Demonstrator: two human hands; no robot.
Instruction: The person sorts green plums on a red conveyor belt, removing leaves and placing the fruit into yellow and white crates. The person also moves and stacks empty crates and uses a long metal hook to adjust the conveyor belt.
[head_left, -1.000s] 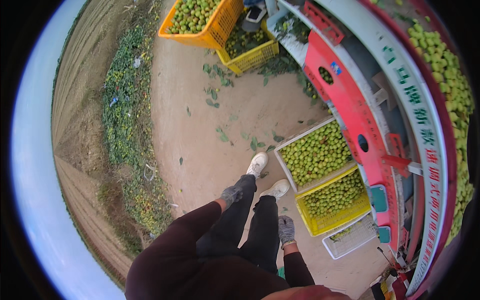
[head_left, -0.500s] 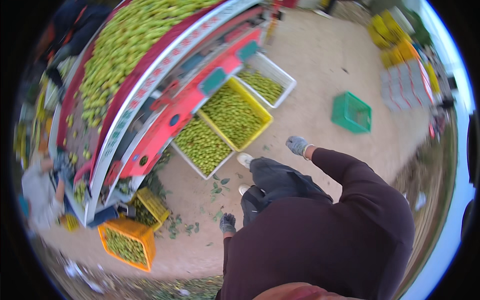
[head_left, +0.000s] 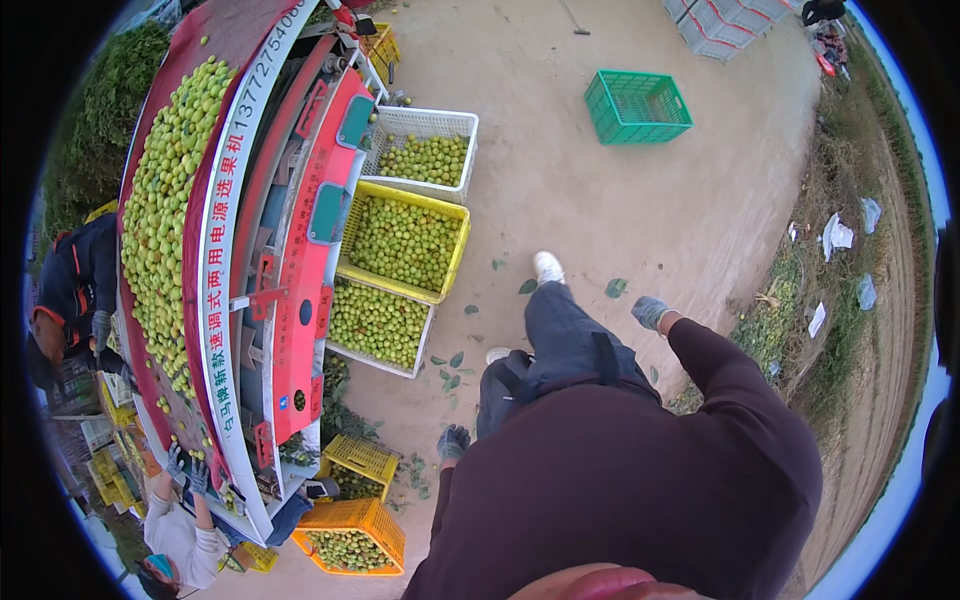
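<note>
My left hand (head_left: 453, 442), in a grey glove, hangs by my left side with its fingers curled in and nothing showing in it. Out to my right, my right hand (head_left: 650, 312) wears a similar grey glove; its fingers are also curled, and no object shows in them. Nearest to my left hand are a white crate (head_left: 424, 340) of small green fruit and a yellow crate (head_left: 363, 458) by the machine's near end. Beyond the white one stand a larger yellow crate (head_left: 462, 240) and another white crate (head_left: 473, 150), both holding green fruit. An orange crate (head_left: 397, 530) of fruit sits lower left.
A long red-and-white sorting machine (head_left: 300, 290) covered in fruit runs along the left. Two people, one in dark clothes (head_left: 85, 270) and one in a white top (head_left: 185, 540), work at its far side. A green crate (head_left: 655, 133) and stacked grey crates (head_left: 712, 28) stand ahead.
My view has turned right, and the machine and crates now sit farther left. The green crate has shifted up and left in view. My feet have moved in a step.
</note>
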